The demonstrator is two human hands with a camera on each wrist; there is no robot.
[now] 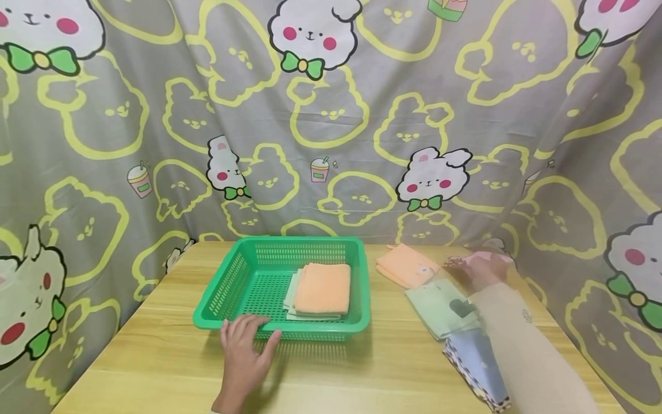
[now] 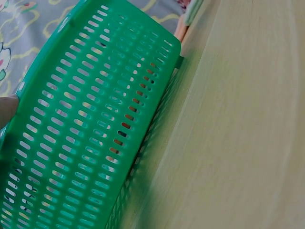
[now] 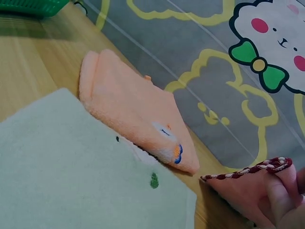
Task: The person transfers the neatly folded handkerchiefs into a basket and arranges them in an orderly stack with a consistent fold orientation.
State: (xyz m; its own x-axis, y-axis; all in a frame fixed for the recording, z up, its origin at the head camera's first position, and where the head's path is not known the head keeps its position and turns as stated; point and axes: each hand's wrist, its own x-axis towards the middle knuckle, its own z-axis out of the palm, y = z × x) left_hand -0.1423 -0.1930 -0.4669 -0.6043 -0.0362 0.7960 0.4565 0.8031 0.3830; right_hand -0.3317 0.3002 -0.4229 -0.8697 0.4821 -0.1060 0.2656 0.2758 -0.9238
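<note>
My left hand [image 1: 244,359] holds the front rim of a green plastic basket [image 1: 281,326]; its thumb [image 2: 6,110] shows at the rim in the left wrist view. Folded in the basket are an orange towel [image 1: 323,287] and pale green cloth [image 1: 291,290] beneath it. At the table's far right, my right hand [image 1: 488,270] pinches a pink towel [image 3: 238,188] with maroon-and-white braided edging. Left of that hand lies a folded orange towel [image 3: 128,100]. A pale green towel [image 1: 439,307] with a dark patch overlaps it, and a blue towel [image 1: 480,365] with patterned edging lies nearer the front.
The basket stands left of centre on a wooden table [image 1: 155,356]. A grey curtain [image 1: 331,126] with yellow outlines and white cartoon animals hangs behind the table and along both sides. My right sleeve [image 1: 532,356] partly covers the green and blue towels.
</note>
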